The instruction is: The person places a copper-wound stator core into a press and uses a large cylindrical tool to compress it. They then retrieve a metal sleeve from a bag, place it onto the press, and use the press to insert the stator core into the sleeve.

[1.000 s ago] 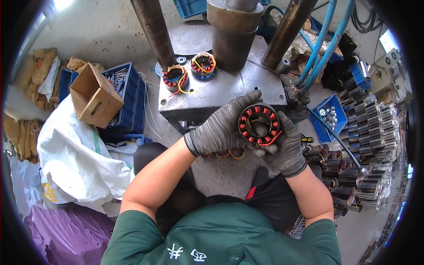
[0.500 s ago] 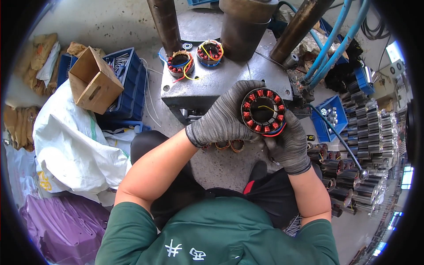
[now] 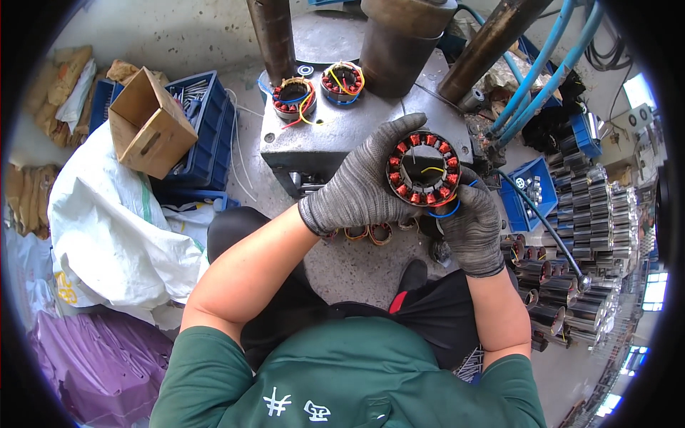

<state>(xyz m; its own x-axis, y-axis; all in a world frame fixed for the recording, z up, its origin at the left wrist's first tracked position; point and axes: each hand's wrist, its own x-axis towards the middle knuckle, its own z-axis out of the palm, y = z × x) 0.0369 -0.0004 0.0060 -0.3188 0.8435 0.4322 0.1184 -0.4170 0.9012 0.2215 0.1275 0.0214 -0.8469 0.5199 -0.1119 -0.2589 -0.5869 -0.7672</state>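
A motor stator (image 3: 430, 197), a dark ring with red-copper coils all round its inside, is held up in front of the machine. My gloved left hand (image 3: 364, 182) grips it from the left, thumb stretched up along its edge and fingers underneath. At its lower right, my gloved right hand (image 3: 474, 227) has its fingers closed round the blue and red lead wires (image 3: 448, 212). A short yellow wire shows across the ring's opening. Two similar stators, one at the left (image 3: 292, 98) and one beside it (image 3: 342, 82), stand on the metal machine bed (image 3: 314, 139) with loose coloured leads.
Thick steel columns (image 3: 271, 39) rise from the bed. More wound stators (image 3: 380, 233) sit below its front edge. At left are a cardboard box (image 3: 153, 135), a blue crate (image 3: 214, 146) and white sacks (image 3: 107, 221). Metal cylinders (image 3: 592, 214) are stacked at right, near blue hoses (image 3: 549, 82).
The blue lead now stands out in a loop by my right hand's fingers, which have shifted at the stator's lower right. The stator has tilted slightly in my left hand.
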